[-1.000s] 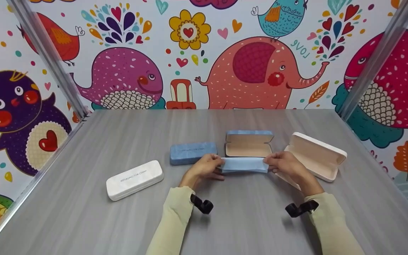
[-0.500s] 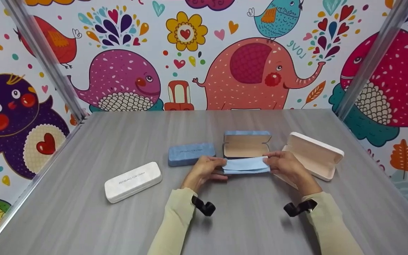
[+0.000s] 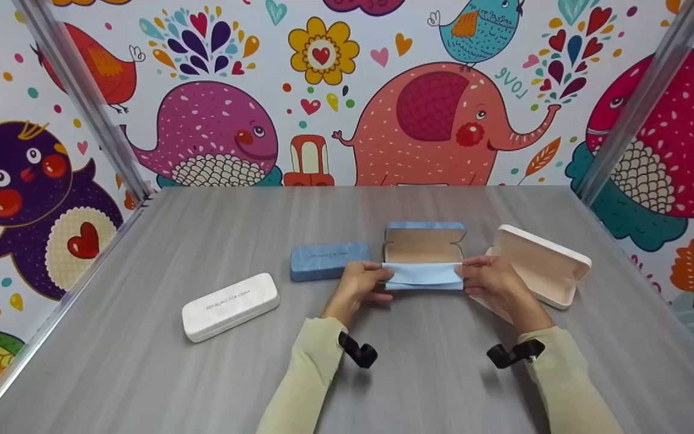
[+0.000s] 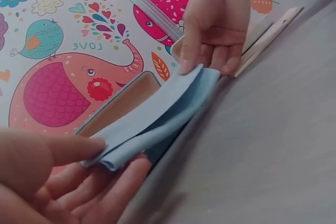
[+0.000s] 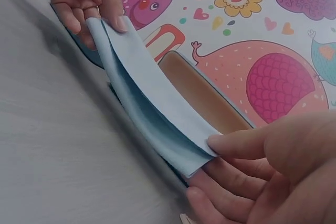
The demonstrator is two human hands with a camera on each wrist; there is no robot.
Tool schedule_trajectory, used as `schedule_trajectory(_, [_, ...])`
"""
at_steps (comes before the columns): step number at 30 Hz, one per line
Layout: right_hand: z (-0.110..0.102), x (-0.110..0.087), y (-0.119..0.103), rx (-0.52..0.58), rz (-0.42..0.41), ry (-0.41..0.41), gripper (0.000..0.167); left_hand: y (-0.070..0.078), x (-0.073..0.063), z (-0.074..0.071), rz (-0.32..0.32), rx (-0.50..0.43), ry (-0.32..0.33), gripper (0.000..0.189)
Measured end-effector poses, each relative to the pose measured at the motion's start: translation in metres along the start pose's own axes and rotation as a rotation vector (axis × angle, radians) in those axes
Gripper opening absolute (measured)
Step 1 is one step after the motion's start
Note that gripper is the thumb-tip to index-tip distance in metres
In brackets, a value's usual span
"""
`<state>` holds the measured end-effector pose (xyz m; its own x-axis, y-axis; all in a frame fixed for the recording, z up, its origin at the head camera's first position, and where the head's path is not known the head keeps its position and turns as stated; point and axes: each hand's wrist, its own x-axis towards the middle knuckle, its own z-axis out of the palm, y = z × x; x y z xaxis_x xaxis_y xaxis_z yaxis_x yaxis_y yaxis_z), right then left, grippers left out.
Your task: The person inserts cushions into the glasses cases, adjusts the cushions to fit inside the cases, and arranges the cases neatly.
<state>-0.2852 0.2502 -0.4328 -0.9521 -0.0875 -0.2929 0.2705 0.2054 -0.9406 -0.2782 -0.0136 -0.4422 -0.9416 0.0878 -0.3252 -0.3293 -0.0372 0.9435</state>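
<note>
Probably cloth [image 3: 423, 275] between both hands [image 3: 355, 287] [image 3: 497, 282].

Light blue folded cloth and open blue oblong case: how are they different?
The light blue folded cloth is pinched by the left hand and right hand; the open blue oblong case sits on the grey table. The cloth shows only light blue; the case is darker blue outside and beige inside. The cloth has loose layers; the case has a lid. Both are long and bluish.

Head view looks forward and down across the table [image 3: 142, 386]; wrist views face inward at close range, sharing the blue cloth [image 4: 152, 106].
</note>
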Motion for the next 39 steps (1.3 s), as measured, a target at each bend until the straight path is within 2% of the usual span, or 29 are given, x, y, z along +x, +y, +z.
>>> schedule_trajectory(6, [-0.002,-0.001,-0.003,-0.011,-0.034,0.049,0.044,0.011,0.003,0.008,0.011,0.041,0.066,0.04])
schedule_trajectory(10, [-0.004,0.0,-0.006,0.017,-0.042,0.089,0.046,0.021,0.009,0.012,0.044,0.11,0.076,0.032])
schedule_trajectory(16, [-0.004,0.008,-0.009,0.064,-0.011,0.128,0.042,0.025,0.014,0.014,0.068,0.174,0.088,0.028])
schedule_trajectory(22, [-0.005,0.02,-0.017,-0.023,-0.033,0.202,0.04,0.033,0.021,0.014,0.076,0.181,0.116,0.027])
schedule_trajectory(25, [-0.005,0.025,-0.02,-0.054,-0.037,0.219,0.033,0.037,0.026,0.013,0.086,0.178,0.146,0.024])
schedule_trajectory(31, [-0.002,0.032,-0.022,-0.058,-0.061,0.255,0.016,0.038,0.034,0.016,0.089,0.209,0.185,0.017])
schedule_trajectory(35, [-0.001,0.037,-0.022,-0.07,-0.055,0.281,0.017,0.037,0.04,0.019,0.083,0.254,0.212,0.015])
schedule_trajectory(39, [0.001,0.04,-0.023,-0.107,-0.046,0.313,0.02,0.033,0.043,0.022,0.104,0.295,0.251,0.014])
